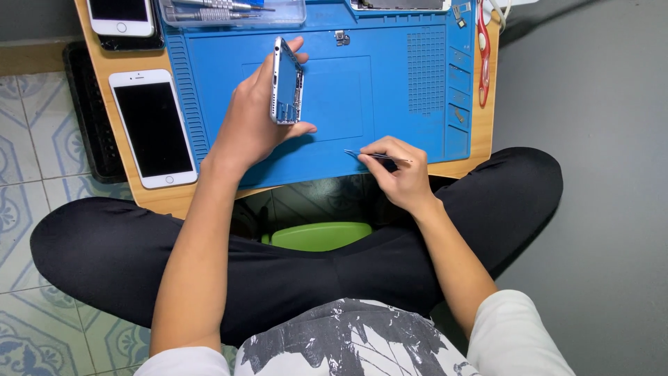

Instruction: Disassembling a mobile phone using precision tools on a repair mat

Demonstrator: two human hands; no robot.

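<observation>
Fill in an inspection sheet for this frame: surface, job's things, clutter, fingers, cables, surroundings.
Surface: blue repair mat on a low wooden table.
Job's things: stripped phone housing held on edge above the mat; tweezers near the mat's front edge.
Clutter: white phone face up beside the mat; second white phone behind it; clear tray of tools; red-handled tool.
Fingers: left hand wraps the housing; right hand pinches the tweezers.
Cables: white cable at the table's far right corner.
Surroundings: patterned floor tiles, grey floor, green stool under the crossed legs.
</observation>
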